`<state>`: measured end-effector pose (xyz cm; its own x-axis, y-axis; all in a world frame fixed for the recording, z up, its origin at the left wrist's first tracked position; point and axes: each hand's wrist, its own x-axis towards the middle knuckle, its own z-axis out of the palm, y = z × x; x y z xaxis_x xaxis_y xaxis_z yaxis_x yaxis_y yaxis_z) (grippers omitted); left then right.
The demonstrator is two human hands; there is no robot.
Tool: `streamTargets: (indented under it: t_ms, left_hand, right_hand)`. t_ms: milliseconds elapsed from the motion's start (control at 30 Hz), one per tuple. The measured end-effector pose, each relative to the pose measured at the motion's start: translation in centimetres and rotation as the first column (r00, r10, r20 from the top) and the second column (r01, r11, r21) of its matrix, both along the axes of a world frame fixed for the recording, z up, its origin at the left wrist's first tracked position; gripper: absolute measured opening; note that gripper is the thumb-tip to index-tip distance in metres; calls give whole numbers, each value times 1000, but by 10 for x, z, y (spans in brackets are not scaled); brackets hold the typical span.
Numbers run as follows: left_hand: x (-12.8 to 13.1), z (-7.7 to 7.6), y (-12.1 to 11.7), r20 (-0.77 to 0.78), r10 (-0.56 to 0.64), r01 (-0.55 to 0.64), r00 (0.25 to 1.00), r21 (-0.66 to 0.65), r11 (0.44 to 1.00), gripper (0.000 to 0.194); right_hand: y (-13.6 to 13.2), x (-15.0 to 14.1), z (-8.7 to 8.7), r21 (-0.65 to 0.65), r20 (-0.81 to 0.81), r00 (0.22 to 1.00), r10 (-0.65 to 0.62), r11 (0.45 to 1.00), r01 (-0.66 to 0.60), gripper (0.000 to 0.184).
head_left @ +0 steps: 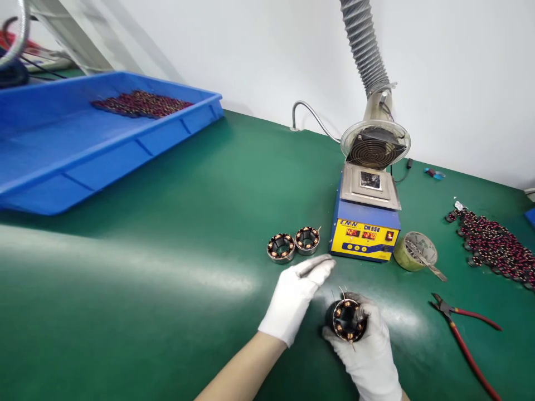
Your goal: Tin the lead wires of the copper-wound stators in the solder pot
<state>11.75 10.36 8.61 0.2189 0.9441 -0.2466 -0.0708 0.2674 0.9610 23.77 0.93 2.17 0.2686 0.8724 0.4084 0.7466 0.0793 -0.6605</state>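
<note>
My right hand (370, 351), in a white glove, is wrapped round a black holder carrying a wound stator (346, 320) with copper coils and thin wire ends sticking up. My left hand (298, 295), also gloved, lies just left of it with its fingers stretched out toward the right, and a thin dark strip shows along the fingers. Two more stators (281, 247) (307, 240) sit side by side on the green mat beyond my left hand.
A blue solder pot (364, 236) with red digits stands behind the hands under a fume hose and fan (375, 146). A small tin with tweezers (416, 252), red-handled cutters (463, 334), a heap of dark parts (495, 242) and a blue tray (83, 139) surround them.
</note>
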Motion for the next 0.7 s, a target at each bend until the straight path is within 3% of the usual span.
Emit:
streamTargets:
  t_ms: [100, 200, 267, 400, 467, 567, 633, 667, 700]
  left_hand:
    - [4, -1, 0, 17, -155, 156, 988, -52, 986, 43]
    - [15, -6, -2, -49, -269, 268, 962, -35, 963, 22]
    - [18, -7, -1, -5, -222, 221, 975, -40, 974, 17]
    - [-3, 8, 4, 156, 84, -81, 984, -22, 996, 31]
    - [-22, 18, -1, 31, 168, -170, 985, 67, 983, 31]
    - [-53, 16, -22, -319, 113, -34, 941, 244, 969, 19]
    - [-72, -1, -42, -477, 83, 151, 875, 431, 890, 13]
    - [-81, -12, -52, -517, 160, 196, 841, 566, 801, 14]
    - [-89, -23, -61, -497, 189, 203, 847, 632, 748, 13]
  right_hand:
    - [1, -1, 1, 1, 5, 1000, 12, 1000, -12, 39]
    - [2, 1, 3, 9, -8, 1000, 20, 1000, -20, 39]
    - [2, 2, 3, -1, -18, 999, 32, 999, -32, 38]
    - [0, 3, -3, -24, -50, 999, 20, 999, -21, 47]
    - [-2, 0, -5, -19, -74, 997, -26, 1000, 25, 58]
    - [-3, -3, -1, -142, -202, 973, -112, 986, 84, 59]
    - [1, 2, 9, -269, -386, 913, -134, 963, 28, 51]
    - [4, 8, 17, -294, -501, 857, -123, 955, -35, 50]
    - [9, 17, 28, -281, -618, 781, -88, 953, -115, 50]
